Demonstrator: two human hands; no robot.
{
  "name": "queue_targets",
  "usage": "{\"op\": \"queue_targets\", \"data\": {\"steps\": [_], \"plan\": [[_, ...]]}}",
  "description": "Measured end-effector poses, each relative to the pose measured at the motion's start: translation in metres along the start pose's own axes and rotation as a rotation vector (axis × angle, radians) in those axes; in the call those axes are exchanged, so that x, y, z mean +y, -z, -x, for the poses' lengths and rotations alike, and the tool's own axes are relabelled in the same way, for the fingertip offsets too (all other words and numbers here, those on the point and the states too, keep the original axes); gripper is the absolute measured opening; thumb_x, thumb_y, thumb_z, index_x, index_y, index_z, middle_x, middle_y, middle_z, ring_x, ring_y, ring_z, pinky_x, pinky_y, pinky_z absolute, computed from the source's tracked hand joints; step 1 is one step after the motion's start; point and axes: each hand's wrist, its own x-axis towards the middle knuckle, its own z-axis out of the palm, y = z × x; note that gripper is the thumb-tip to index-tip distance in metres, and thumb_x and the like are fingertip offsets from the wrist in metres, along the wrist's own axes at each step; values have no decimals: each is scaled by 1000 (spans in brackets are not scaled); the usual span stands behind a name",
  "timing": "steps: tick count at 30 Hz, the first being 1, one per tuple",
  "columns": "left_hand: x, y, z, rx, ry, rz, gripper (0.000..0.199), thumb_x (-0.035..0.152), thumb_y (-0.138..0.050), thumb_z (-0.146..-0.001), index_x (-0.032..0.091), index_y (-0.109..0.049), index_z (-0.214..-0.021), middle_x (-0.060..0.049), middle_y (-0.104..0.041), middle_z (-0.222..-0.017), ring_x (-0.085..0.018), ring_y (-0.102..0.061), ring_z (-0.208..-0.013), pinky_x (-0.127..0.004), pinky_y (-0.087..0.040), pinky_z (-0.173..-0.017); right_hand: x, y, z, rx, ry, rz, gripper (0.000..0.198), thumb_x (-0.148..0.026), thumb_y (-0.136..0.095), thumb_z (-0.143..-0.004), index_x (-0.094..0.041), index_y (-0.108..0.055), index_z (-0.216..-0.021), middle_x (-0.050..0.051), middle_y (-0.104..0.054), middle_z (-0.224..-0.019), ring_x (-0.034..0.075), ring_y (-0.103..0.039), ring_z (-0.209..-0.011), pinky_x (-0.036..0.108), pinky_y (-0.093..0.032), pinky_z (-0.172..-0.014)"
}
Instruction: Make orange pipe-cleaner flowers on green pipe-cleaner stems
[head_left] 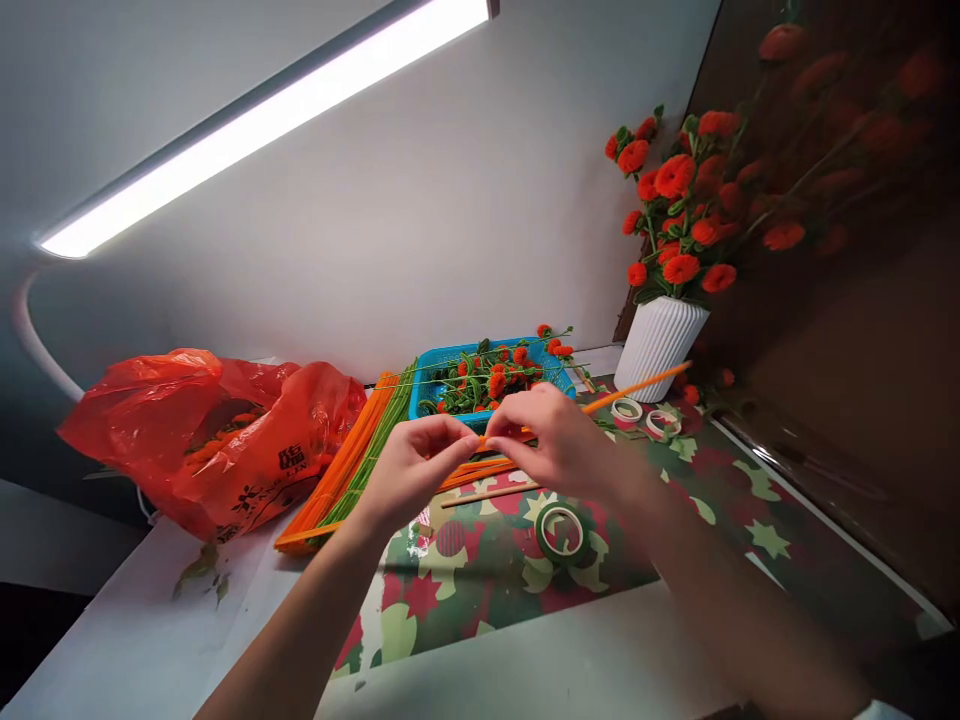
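Observation:
Both my hands meet over the patterned mat, pinching an orange pipe cleaner [637, 386] whose long end sticks out to the right. My left hand [420, 465] has thumb and index finger closed on its near end. Right beside those fingertips, my right hand [544, 435] pinches the same pipe cleaner. Behind the hands stands a blue basket [435, 362] with orange pipe-cleaner flowers [497, 382] and green stems. Below them lie a thin wooden stick [491, 494], more orange pipe cleaners [472, 472] and a roll of green tape [562, 532].
Bundles of orange pipe cleaners [341, 465] and green pipe cleaners [371, 455] lie left of the basket, by a red plastic bag [247, 440]. At right stand a white ribbed vase [660, 345] of orange flowers and two tape rolls [627, 410]. A lamp [270, 120] hangs overhead.

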Motion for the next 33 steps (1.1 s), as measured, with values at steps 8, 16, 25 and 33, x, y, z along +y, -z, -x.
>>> {"op": "queue_targets", "data": {"steps": [8,16,25,33], "plan": [[3,5,9,118,-905,-754,13,11,-66,-81,20,-62,-89,-2,-69,-75,-15,-55,-65,-29,-45,-64,28,13,-2,-524,-269,-964,30,-39,-56,-89,-12,-64,-79,0,-59,-66,9,-54,-58,24,-45,-59],[9,10,9,-11,-886,-813,10,13,-61,-85,20,-61,-91,0,-68,-74,-15,-53,-65,-29,-42,-62,31,3,-2,-614,-256,-1061,18,-30,-64,-85,-13,-64,-80,-3,-56,-62,6,-49,-54,19,-39,-53],[25,12,17,-272,-655,-826,9,18,-53,-90,20,-62,-87,0,-65,-72,-15,-53,-65,-29,-38,-63,28,3,-2,-653,-264,-857,21,-32,-69,-79,-12,-63,-76,-4,-54,-59,5,-42,-49,17,-30,-43],[27,5,24,-318,-571,-787,14,17,-49,-92,20,-60,-84,1,-64,-70,-14,-53,-63,-29,-36,-60,10,14,3,-558,-108,-545,14,-21,-61,-81,-14,-57,-70,-8,-40,-52,5,-35,-49,17,-28,-43]]}}
